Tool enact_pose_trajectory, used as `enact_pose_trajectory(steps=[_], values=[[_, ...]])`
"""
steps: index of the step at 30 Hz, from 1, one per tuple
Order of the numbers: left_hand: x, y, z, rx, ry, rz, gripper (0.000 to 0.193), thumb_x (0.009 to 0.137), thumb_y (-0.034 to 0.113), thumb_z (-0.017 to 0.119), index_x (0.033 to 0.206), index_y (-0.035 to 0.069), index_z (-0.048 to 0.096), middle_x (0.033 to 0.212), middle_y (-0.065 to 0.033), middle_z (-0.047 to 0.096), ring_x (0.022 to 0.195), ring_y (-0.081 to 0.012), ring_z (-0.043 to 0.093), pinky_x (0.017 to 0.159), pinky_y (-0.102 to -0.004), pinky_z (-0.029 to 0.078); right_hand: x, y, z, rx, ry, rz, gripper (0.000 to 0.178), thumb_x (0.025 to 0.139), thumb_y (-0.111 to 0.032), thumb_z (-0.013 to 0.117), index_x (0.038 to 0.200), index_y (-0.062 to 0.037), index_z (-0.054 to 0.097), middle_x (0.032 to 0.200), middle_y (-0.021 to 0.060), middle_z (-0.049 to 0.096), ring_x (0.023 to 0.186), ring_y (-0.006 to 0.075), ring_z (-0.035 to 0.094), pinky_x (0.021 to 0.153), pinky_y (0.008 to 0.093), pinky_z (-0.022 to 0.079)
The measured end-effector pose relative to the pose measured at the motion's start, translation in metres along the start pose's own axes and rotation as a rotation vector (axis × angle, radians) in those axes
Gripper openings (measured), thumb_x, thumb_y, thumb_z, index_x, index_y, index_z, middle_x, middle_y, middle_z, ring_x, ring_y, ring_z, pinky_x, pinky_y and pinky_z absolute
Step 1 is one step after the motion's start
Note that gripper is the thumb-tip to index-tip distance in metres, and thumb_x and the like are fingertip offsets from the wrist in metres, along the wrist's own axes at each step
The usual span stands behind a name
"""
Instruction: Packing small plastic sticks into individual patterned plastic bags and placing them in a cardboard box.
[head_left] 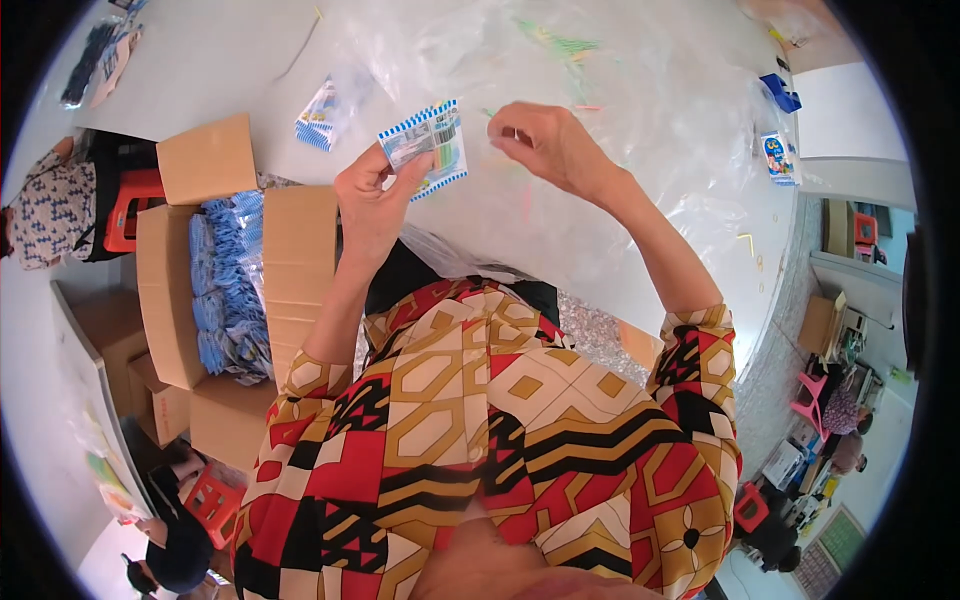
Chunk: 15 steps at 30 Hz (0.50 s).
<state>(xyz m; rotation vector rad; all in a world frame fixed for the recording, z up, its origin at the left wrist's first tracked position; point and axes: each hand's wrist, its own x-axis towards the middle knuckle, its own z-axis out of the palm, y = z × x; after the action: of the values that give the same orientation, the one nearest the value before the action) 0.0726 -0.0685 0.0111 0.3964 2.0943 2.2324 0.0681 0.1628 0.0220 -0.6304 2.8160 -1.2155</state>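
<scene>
My left hand is closed on a small flat packet with blue-and-white striped ends, thumb on top and fingers behind. It holds the packet up over the white table. Just to its right, apart from the packet, my right hand hangs with thumb and fingertips pinched together. A hint of something thin and green shows near those fingertips, too small to make out. Beyond my hands, thin green sticks lie on crumpled clear plastic film.
Left of me stands an open cardboard box full of blue-and-white packets. Another striped packet lies at the table's far left. A blue holder and a packet sit at the right edge. A person sits by a red stool.
</scene>
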Motion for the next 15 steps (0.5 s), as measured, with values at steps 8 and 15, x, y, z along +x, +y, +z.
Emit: enact_pose_trajectory(steps=[8,15], values=[[-0.009,-0.007,0.002,-0.013,-0.021,-0.023,0.017,0.084,0.005,0.066,0.099,-0.001,0.067,0.085,-0.0004,0.066,0.076,-0.0039,0.056,0.068,-0.0206,0.046,-0.017,0.042,0.038,-0.502,-0.119,0.117,0.011,0.083,-0.009,0.056,0.092,-0.0036,0.055,0.088,0.0140,0.060,0.078,0.0341,0.060,0.066,0.0426,0.048],[-0.015,-0.016,0.001,0.083,-0.060,0.120,0.010,0.080,0.005,0.068,0.082,-0.003,0.065,0.068,-0.0031,0.058,0.062,-0.0058,0.047,0.056,-0.0230,0.039,-0.018,0.032,0.029,-0.220,-0.079,0.184,0.010,0.083,-0.006,0.059,0.091,-0.0003,0.060,0.093,0.0115,0.063,0.074,0.0247,0.061,0.066,0.0339,0.049]])
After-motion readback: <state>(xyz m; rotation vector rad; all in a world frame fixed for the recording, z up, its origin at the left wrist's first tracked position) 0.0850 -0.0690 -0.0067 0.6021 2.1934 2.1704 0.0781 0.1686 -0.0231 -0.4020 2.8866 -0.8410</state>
